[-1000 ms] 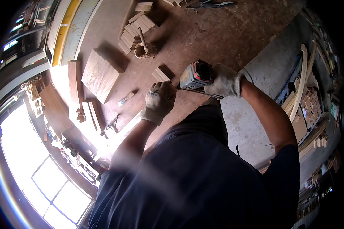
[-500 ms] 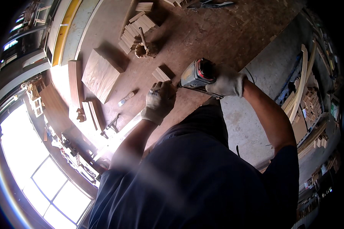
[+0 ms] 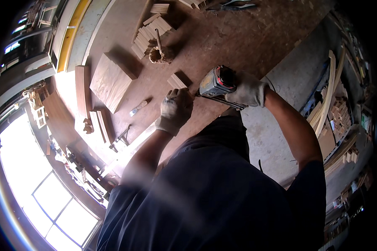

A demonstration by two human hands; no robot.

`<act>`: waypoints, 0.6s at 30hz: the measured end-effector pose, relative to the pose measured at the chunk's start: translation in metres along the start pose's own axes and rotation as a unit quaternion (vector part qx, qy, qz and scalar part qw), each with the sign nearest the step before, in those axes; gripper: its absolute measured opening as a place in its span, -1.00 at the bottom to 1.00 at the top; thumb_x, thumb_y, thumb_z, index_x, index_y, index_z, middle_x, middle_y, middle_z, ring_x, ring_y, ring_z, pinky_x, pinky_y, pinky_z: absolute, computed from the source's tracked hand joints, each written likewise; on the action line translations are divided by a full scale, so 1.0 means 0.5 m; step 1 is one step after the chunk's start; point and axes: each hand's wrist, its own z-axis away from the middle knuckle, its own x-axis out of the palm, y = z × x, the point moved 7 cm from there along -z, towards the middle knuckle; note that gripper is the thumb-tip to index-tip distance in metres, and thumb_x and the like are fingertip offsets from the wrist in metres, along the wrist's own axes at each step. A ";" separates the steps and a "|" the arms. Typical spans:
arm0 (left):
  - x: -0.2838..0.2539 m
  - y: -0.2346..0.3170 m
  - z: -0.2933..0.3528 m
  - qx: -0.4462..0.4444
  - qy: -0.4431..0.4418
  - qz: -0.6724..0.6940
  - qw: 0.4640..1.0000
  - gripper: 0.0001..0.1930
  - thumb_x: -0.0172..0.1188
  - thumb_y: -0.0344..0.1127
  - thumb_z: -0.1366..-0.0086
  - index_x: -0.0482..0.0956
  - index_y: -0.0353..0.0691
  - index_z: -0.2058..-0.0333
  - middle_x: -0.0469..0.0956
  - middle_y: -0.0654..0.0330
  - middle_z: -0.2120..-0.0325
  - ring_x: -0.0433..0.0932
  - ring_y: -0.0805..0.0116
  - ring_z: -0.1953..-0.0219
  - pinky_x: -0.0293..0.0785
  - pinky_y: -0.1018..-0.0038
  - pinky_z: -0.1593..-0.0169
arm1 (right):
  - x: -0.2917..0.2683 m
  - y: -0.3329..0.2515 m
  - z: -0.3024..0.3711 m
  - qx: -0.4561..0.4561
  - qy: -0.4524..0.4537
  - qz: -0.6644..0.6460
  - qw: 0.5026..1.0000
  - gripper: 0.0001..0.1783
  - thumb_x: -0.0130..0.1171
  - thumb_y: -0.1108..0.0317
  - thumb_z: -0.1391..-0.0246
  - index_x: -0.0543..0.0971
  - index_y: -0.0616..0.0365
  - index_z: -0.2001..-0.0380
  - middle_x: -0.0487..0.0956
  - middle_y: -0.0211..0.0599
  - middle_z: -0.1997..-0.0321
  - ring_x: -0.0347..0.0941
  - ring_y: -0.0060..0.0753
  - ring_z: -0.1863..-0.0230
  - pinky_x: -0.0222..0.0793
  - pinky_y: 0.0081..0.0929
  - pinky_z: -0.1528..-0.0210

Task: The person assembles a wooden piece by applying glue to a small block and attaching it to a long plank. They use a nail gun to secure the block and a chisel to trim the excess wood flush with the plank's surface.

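Note:
In a pale knit work glove, my right hand is wrapped round the handle of a nail gun with a grey body, a black cap and a red ring. The gun's nose points left and ends close beside my left hand. That hand, gloved too, is closed low over the brown worktable, fingers curled; what they grip is mostly hidden under the glove. Just beyond its fingers lies a small wooden block.
A woven pot with a stick stands before stacked wood strips. To the left are a wide board, a brush, upright planks and a clamp-like tool. Concrete floor and timber piles lie right.
Hardly anything differs. The nail gun and my right hand have shifted very slightly, and the whole view has moved a touch. My left hand stays in place.

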 end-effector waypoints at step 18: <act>-0.002 0.002 -0.001 -0.006 -0.002 0.009 1.000 -0.62 0.41 -0.29 -0.22 0.60 -0.24 0.01 0.66 -0.11 0.17 0.62 -0.22 0.06 0.57 -0.04 0.00 | 0.001 -0.012 0.001 -0.064 -0.002 -0.030 0.998 -0.72 0.26 0.28 -0.12 0.74 0.03 0.10 0.78 0.01 0.15 0.73 0.07 -0.02 0.64 -0.15 -0.07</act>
